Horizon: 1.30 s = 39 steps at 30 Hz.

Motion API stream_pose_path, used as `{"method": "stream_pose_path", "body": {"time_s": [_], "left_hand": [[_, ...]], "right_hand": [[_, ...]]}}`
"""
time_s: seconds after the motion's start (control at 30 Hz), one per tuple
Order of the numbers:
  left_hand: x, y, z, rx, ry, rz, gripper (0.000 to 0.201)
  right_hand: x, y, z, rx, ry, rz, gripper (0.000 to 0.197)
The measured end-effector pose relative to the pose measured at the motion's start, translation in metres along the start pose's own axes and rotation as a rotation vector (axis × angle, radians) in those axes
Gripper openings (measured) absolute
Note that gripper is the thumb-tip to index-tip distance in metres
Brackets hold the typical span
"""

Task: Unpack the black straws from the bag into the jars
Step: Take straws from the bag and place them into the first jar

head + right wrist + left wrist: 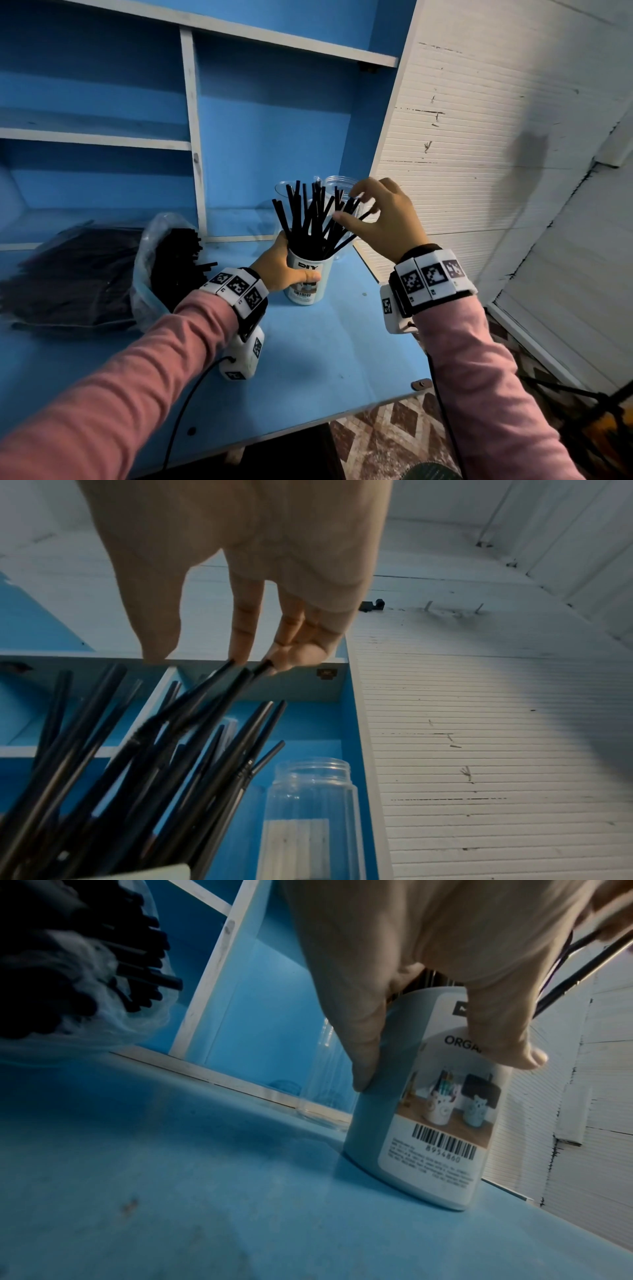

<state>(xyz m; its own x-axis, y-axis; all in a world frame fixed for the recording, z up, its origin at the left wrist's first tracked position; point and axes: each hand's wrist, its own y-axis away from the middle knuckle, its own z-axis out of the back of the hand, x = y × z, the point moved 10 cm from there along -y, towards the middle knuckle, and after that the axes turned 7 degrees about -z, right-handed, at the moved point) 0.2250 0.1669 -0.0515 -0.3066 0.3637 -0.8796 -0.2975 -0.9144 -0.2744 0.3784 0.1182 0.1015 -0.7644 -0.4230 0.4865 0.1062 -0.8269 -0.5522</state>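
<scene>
A white labelled jar [310,282] [428,1123] stands on the blue table [325,342], packed with black straws [311,222] [154,750] that fan out of its mouth. My left hand [286,265] [445,1066] grips the jar's side, thumb across the label. My right hand [352,207] [198,657] hovers over the jar, its nearly straight fingertips [240,656] touching the tops of the rightmost straws without curling round them. To the left lies the open clear plastic bag [150,274] [85,1015], with many black straws [178,257] sticking out of it.
Clear empty jars [337,185] [311,804] [322,1083] stand behind the white jar near the shelf back. Sealed packs of black straws [68,274] are piled far left. A white ribbed wall [479,171] borders the table's right edge; blue shelving [191,137] rises behind.
</scene>
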Motion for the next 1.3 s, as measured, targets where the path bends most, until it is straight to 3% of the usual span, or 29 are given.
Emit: {"method": "stream_pose_path", "body": {"time_s": [0.13, 0.33, 0.5, 0.67, 0.83, 0.93, 1.07, 1.3], "left_hand": [[0.001, -0.001, 0.0, -0.003, 0.0, 0.013, 0.088], [0.004, -0.001, 0.001, -0.031, 0.022, 0.029, 0.081], [0.007, 0.003, 0.001, -0.055, 0.005, 0.031, 0.086], [0.01, 0.018, 0.024, -0.09, -0.05, 0.154, 0.101], [-0.034, 0.045, 0.073, -0.199, -0.108, 0.065, 0.057], [-0.059, 0.062, 0.111, -0.283, -0.203, -0.006, 0.035], [-0.073, 0.089, 0.164, -0.427, -0.276, -0.094, 0.029], [-0.045, 0.127, 0.21, -0.571, -0.437, -0.012, 0.028]], "right_hand": [[-0.01, 0.005, -0.007, 0.065, 0.055, -0.063, 0.034], [0.002, -0.004, -0.007, -0.029, -0.105, -0.043, 0.01], [0.017, -0.002, -0.003, -0.089, 0.011, 0.017, 0.012], [0.051, 0.002, 0.007, -0.183, 0.004, 0.124, 0.016], [0.103, 0.014, -0.002, -0.194, -0.134, 0.244, 0.014], [0.125, 0.022, -0.032, -0.12, -0.201, 0.276, 0.013], [0.134, 0.029, -0.09, 0.092, -0.278, 0.214, 0.012], [0.134, 0.045, -0.198, 0.545, -0.237, 0.047, 0.024]]}}
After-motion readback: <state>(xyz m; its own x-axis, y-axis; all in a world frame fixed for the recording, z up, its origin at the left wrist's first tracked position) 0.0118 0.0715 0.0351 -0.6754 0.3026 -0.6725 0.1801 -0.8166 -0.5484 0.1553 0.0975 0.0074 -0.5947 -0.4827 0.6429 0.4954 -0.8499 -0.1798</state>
